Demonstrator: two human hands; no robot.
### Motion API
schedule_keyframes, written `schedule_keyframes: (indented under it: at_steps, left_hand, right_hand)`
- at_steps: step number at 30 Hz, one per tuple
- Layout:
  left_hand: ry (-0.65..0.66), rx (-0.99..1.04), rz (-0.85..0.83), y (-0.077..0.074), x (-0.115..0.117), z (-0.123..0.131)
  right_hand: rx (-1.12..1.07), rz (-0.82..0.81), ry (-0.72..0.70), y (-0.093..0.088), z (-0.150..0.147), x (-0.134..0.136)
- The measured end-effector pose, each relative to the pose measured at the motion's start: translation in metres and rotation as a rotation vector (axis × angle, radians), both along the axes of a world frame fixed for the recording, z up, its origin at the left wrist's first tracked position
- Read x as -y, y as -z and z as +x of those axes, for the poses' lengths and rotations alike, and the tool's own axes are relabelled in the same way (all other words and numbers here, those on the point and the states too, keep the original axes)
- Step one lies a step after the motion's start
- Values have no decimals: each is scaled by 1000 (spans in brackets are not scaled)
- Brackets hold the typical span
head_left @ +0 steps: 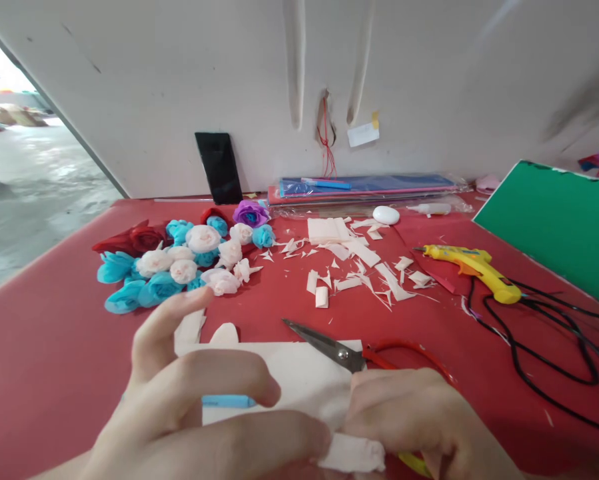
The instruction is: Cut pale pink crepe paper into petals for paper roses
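A small pale pink piece of crepe paper (355,453) is between my two hands near the front edge of the view. My left hand (199,407) grips its left end at a fingertip, the other fingers raised and spread; its thumb is hidden. Curled closed at the upper right of the piece, my right hand (409,413) pinches it. Under the hands lies a white sheet (299,373), with a light blue pen-like stick (228,401) partly covered by my left fingers. Scissors (342,353) with red handles rest on the sheet, blades pointing left, just beyond my right hand.
Blue, white, red and purple paper flowers (184,257) cluster at left. Paper scraps (362,253) litter the red tabletop (259,307). A yellow glue gun (472,267) with black cables lies right, near a green board (554,227). A phone (219,167) leans on the wall.
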State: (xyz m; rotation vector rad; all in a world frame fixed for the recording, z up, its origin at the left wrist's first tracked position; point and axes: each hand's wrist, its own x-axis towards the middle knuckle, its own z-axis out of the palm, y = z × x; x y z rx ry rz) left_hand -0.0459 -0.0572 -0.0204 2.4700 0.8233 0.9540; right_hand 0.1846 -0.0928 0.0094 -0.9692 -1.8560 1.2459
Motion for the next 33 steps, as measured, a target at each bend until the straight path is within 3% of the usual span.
schedule_keyframes:
  at_steps: [3,5,9,11,13,19,26,28,33]
  left_hand:
    - [15,41,53,-16,-3,19]
    - [51,89,-182,-26,-11,31]
    - [320,114,-706,-31,-28,44]
    - [388,89,-844,-29,-32,46]
    - [363,85,-910,-28,-31,48]
    - [187,48,-971,-29,-25,50]
    - [23,-52,-860,-32,-27,50]
    - [25,-46,-847,-31,-29,51]
    - [174,-53,-774,-25,-32,55]
  right_hand:
    - [-31,69,87,2,-1,0]
    - [-1,118,152,2,-3,1]
    - [31,15,138,1,-10,-2]
    - [41,-4,188,3,-12,-4]
    - [43,10,243,5,-11,-4]
    - [80,-33,271,0,-3,-8]
    - [126,-76,321,-6,4,-20]
    - [147,-64,332,-6,5,-23]
    - [201,-26,299,-3,8,-27]
